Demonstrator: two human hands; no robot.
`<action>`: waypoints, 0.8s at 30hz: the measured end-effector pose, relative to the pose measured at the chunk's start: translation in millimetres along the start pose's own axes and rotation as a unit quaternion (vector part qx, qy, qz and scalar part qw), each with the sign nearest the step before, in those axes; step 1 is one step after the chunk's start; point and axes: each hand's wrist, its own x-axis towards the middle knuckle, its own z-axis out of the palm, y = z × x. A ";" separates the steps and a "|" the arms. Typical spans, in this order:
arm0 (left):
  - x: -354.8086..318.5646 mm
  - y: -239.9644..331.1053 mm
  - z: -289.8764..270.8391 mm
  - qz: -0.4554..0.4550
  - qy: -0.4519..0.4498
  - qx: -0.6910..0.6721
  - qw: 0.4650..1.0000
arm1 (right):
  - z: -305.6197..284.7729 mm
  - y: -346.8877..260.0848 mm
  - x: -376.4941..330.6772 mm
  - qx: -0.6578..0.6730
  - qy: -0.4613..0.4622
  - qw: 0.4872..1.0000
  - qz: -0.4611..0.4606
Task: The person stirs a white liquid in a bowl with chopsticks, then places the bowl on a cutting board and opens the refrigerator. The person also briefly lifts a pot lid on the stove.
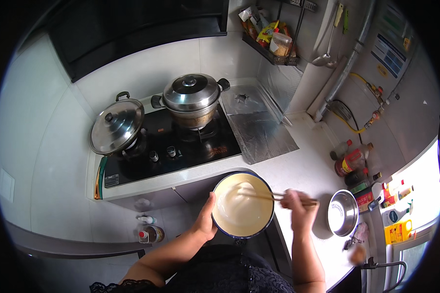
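My left hand grips the left side of a cream enamel bowl with a dark blue rim, thumb along its edge. The bowl is held in front of my body, near the counter's front edge. Inside it lies a smooth white batter-like mixture, with a paler lump near the back. My right hand, a little smeared by motion, is closed round a pair of wooden chopsticks. Their tips reach into the white mixture, and their back ends stick out past my fist.
A black gas hob carries a lidded wok and a lidded steel steamer pot. A steel basin sits on the right counter, near several bottles. Foil sheeting covers the counter beside the hob. Bottles stand lower left.
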 end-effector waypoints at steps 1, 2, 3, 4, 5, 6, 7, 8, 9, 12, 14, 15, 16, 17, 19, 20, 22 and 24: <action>0.1 -1.0 2.2 -0.001 0.011 0.014 1.000 | -0.2 1.1 -4.4 -0.037 -0.077 0.996 0.005; 0.9 -0.9 -2.7 0.002 0.006 -0.005 1.000 | -3.7 -8.4 -3.1 -0.037 -0.096 0.991 0.081; 4.6 0.0 -11.7 0.014 -0.018 -0.018 1.000 | -10.1 -18.7 0.1 -0.038 -0.115 0.980 0.156; 5.5 2.1 -12.6 0.015 -0.017 -0.020 1.000 | -21.3 -14.3 7.6 -0.069 -0.089 0.985 0.130; 6.6 3.2 -12.1 0.016 -0.016 -0.023 0.999 | -24.4 -8.9 12.5 -0.071 -0.056 0.994 0.061; 6.0 1.0 -7.0 0.010 -0.001 -0.014 1.000 | -18.8 -0.7 9.3 -0.043 -0.011 0.999 0.023; 5.1 -2.9 2.4 0.002 0.013 -0.006 1.000 | -5.0 1.2 1.8 -0.016 0.036 0.999 -0.014; 5.0 -4.3 7.7 -0.004 0.027 0.005 1.000 | 2.4 -0.7 -8.4 -0.058 -0.014 0.998 -0.003; 6.3 -4.1 5.0 -0.003 0.021 -0.017 1.000 | -1.1 3.6 -13.6 -0.057 -0.111 0.992 -0.037; 12.5 2.3 -11.7 0.018 -0.002 -0.055 0.998 | -7.3 -11.7 -18.1 -0.016 -0.178 0.981 0.074; 12.0 2.2 -5.6 0.007 0.001 -0.050 0.999 | -2.7 3.4 -16.6 -0.056 -0.166 0.984 -0.039; 10.8 1.8 -1.8 0.002 0.003 -0.046 0.999 | 0.3 8.7 -16.9 -0.076 -0.160 0.980 -0.095; 10.1 2.3 1.5 0.009 0.018 -0.044 0.999 | 3.8 7.6 -14.8 -0.163 -0.125 0.962 -0.181; 10.7 3.9 1.9 0.020 0.013 -0.046 0.999 | 3.9 6.6 -14.3 -0.195 -0.088 0.949 -0.233; 10.9 8.7 -0.9 0.044 0.007 -0.050 0.998 | 3.7 3.9 -16.3 -0.253 -0.015 0.908 -0.333; 11.4 13.4 -3.5 0.050 -0.002 -0.047 0.998 | 1.7 0.3 -19.5 -0.280 -0.004 0.895 -0.346; 13.5 14.2 -0.9 0.051 -0.010 -0.045 0.998 | 6.6 3.8 -20.8 -0.281 -0.012 0.890 -0.358; 13.3 11.6 3.8 0.044 0.000 -0.041 0.998 | 15.8 5.3 -22.1 -0.251 -0.038 0.901 -0.351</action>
